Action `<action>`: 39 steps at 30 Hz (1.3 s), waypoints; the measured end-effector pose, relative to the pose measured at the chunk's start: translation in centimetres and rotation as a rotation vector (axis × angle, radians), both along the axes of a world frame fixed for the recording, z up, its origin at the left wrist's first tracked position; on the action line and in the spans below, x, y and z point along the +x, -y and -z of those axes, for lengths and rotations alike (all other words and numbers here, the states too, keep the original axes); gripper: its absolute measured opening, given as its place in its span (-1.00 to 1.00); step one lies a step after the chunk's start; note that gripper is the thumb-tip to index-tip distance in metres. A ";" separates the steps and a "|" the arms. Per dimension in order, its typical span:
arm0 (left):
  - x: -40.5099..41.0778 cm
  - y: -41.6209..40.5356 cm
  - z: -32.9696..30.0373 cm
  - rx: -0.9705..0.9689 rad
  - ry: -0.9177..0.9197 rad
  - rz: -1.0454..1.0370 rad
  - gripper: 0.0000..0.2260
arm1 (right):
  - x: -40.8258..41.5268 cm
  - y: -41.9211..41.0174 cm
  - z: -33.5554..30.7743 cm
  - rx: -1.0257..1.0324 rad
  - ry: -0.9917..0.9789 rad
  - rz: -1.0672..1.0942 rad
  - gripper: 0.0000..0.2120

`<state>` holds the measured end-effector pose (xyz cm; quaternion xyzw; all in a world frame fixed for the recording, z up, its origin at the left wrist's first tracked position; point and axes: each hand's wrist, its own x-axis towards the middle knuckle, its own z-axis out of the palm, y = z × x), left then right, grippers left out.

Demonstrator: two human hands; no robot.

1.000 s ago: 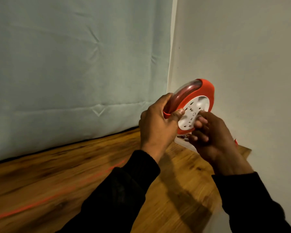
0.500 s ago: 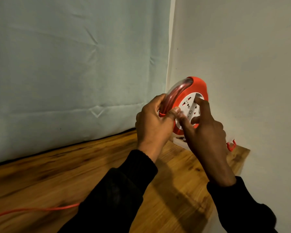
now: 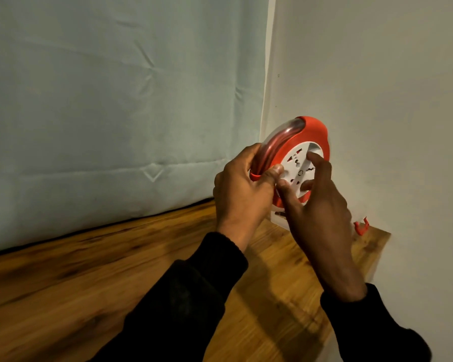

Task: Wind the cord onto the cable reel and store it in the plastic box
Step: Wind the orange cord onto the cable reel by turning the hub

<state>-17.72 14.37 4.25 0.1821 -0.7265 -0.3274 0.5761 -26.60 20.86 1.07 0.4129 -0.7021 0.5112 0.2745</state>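
Observation:
I hold a round red cable reel [image 3: 309,129] upright above the far right corner of the wooden table. Red cord [image 3: 275,150] shows coiled behind its clear rim. My left hand [image 3: 242,189] grips the reel's left edge, thumb on the front. My right hand [image 3: 317,205] rests its fingers on the reel's white socket face [image 3: 297,165], index finger near the top of the disc. No loose cord lies on the table in this view. The plastic box is not in view.
The wooden table [image 3: 102,278] ends at a pale cloth backdrop [image 3: 115,100] behind and a white wall [image 3: 390,100] on the right. A small red hook-like piece [image 3: 361,227] and a white object [image 3: 276,215] sit in the corner under the reel.
My right hand turned on the white face, its fingers moving from the lower right to the top. The loose red cord on the table at the left is gone from view.

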 end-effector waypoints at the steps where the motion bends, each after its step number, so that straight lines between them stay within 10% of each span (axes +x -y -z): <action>1: 0.0 -0.1 0.1 -0.008 0.012 -0.007 -0.72 | -0.1 0.1 -0.1 0.012 0.007 -0.008 -0.39; 5: -0.1 -0.2 0.2 -0.053 0.041 -0.034 -0.68 | -0.9 0.5 -0.5 -0.018 0.123 -0.034 -0.46; 10: -0.1 -0.4 0.5 -0.084 0.044 -0.045 -0.66 | -1.8 0.0 -1.6 -0.365 1.205 -0.651 -0.65; 19: 0.0 -0.2 0.1 0.018 -0.012 -0.029 -0.69 | -0.6 -0.1 1.2 0.033 -0.153 0.115 -0.46; 31: -0.3 -0.6 0.3 0.002 0.019 -0.031 -0.64 | -1.0 0.7 1.0 -0.129 0.032 -0.020 -0.49; 36: -0.5 -0.9 0.9 -0.062 0.034 -0.052 -0.63 | -2.0 0.9 -0.5 -0.396 0.917 -0.433 -0.61; 39: -0.5 -0.6 1.0 -0.029 0.014 -0.053 -0.64 | -2.0 0.9 0.0 -0.326 0.921 -0.441 -0.59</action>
